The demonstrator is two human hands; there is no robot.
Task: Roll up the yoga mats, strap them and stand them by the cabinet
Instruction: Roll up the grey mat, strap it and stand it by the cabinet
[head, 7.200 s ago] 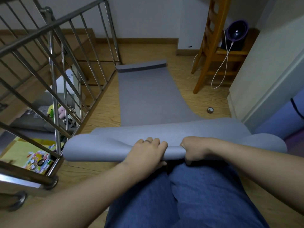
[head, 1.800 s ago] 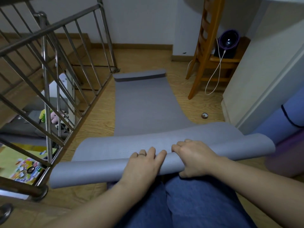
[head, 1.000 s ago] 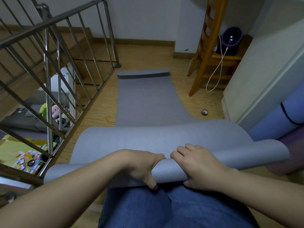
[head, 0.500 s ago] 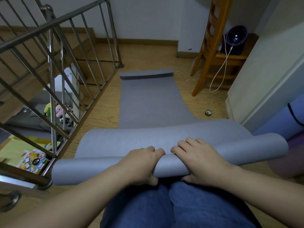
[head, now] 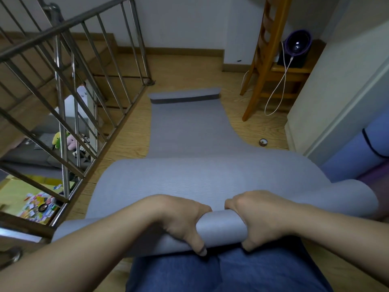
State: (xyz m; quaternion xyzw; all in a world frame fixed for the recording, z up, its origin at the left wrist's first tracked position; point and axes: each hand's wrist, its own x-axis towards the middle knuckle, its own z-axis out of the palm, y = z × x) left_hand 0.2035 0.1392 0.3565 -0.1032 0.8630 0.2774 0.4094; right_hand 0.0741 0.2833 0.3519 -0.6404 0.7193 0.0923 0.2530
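Note:
A grey yoga mat [head: 189,131] lies unrolled along the wooden floor, its far end curled up near the back wall. Its near end is wound into a thin roll [head: 221,228] across my knees. My left hand [head: 179,220] grips the roll from above, thumb underneath. My right hand [head: 254,216] grips it just to the right, fingers curled over the top. A blue rolled mat [head: 357,152] with a dark strap around it lies at the right edge, with a purple one [head: 376,180] beneath it.
A metal stair railing [head: 63,85] runs along the left, with a drop to the floor below. A wooden ladder [head: 261,60] and a low stand with a purple fan [head: 297,46] are at the back right. A tape roll [head: 263,142] lies by the white cabinet wall [head: 336,85].
Both hands have shifted from flat on top of the roll to curled around it, pulling it tighter towards my knees. The roll has grown slightly since the earliest frame.

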